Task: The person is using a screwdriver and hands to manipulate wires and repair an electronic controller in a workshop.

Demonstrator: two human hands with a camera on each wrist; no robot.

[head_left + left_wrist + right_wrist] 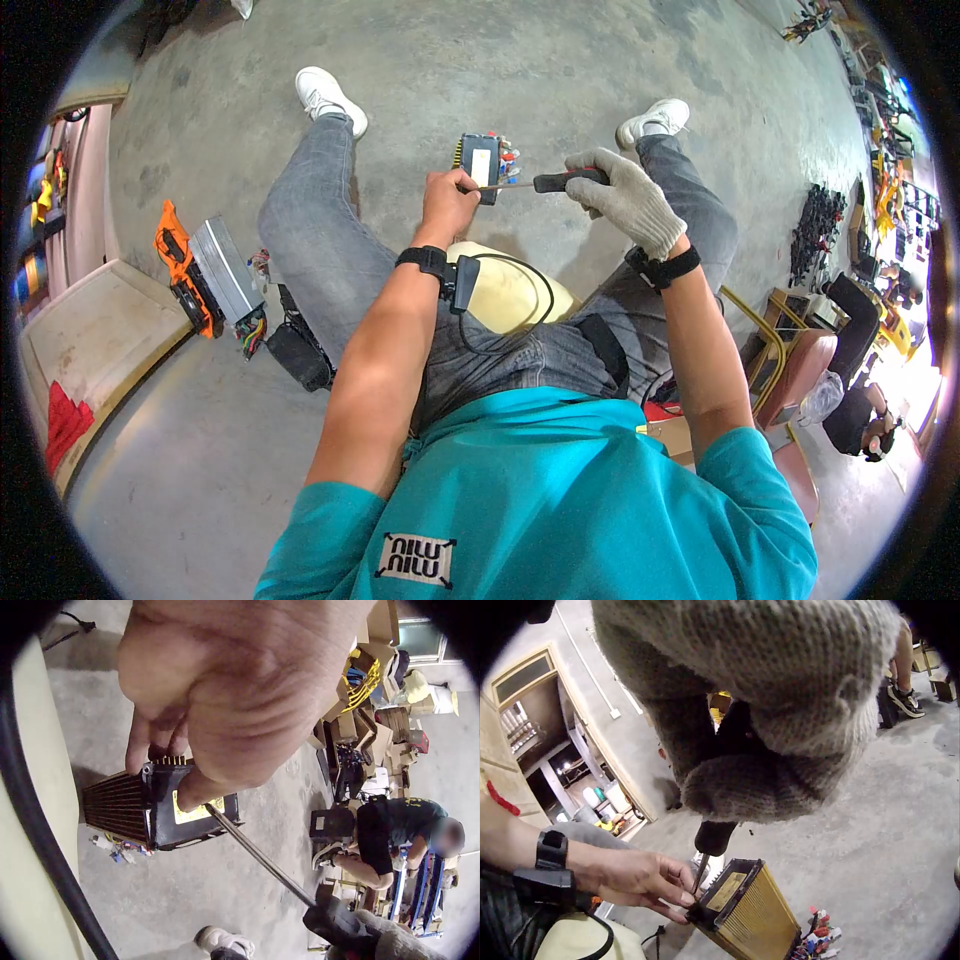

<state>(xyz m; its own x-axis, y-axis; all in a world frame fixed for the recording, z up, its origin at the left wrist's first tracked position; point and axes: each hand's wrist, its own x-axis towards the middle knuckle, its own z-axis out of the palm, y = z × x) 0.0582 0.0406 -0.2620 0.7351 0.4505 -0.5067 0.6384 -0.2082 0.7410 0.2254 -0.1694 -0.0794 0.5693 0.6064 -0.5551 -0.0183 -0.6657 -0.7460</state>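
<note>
My right hand (625,203), in a grey knitted glove, grips the black and red handle of a screwdriver (568,180). The shaft points left toward my bare left hand (450,207). A black finned controller box (482,158) with a pale label is at my left fingertips. In the left wrist view the thumb lies on the label face of the box (169,825) right by the screwdriver tip, and other fingers reach round behind. Coloured connectors (817,934) hang from the far end of the box in the right wrist view. The glove hides most of the handle there.
A pale yellow seat-like block (500,290) stands between my legs. Left on the concrete floor lie an orange part (178,250) and a silver finned box (225,268) with wires. Chairs (795,375) are at the right. Another person (397,832) sits across the room near cardboard boxes.
</note>
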